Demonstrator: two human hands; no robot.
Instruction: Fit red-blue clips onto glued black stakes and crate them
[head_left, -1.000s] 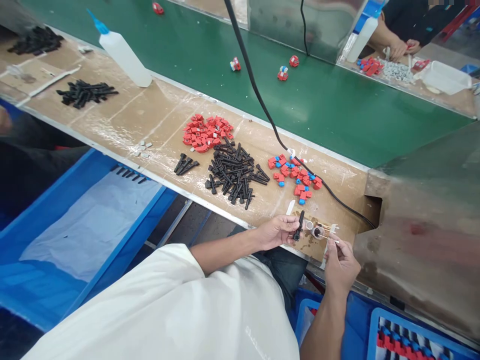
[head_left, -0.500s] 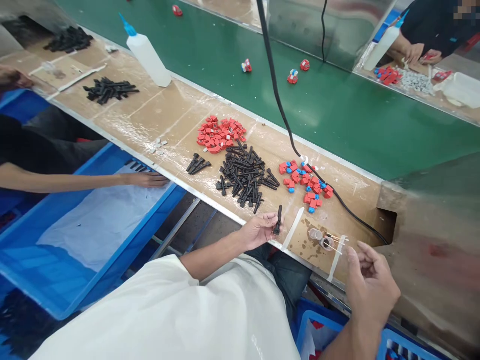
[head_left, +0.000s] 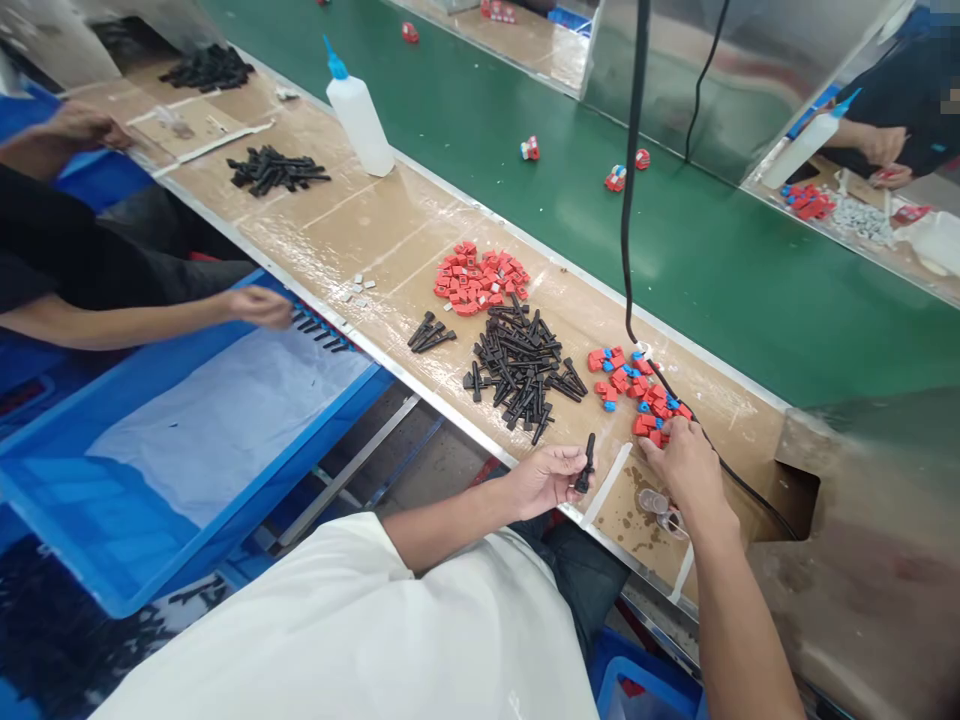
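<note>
My left hand [head_left: 546, 479] pinches a black peg [head_left: 586, 463] upright at the bench edge; my right hand [head_left: 681, 457] reaches forward, fingers curled onto the red-and-blue pieces [head_left: 634, 390].

We see the heap of black plastic pins [head_left: 520, 368] between the far-left red plastic blocks [head_left: 480, 280] and the right red-and-blue plastic blocks [head_left: 634, 390].

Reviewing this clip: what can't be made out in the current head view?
- Right hand: its fingertips sit in the red and blue parts; whether it has a grip on one is hidden by the hand.
- Small clear cups: contents too small, partly behind the right wrist.
- Black part in the left hand: detail too small.
- Black cable: top cut off by the frame edge.
</note>
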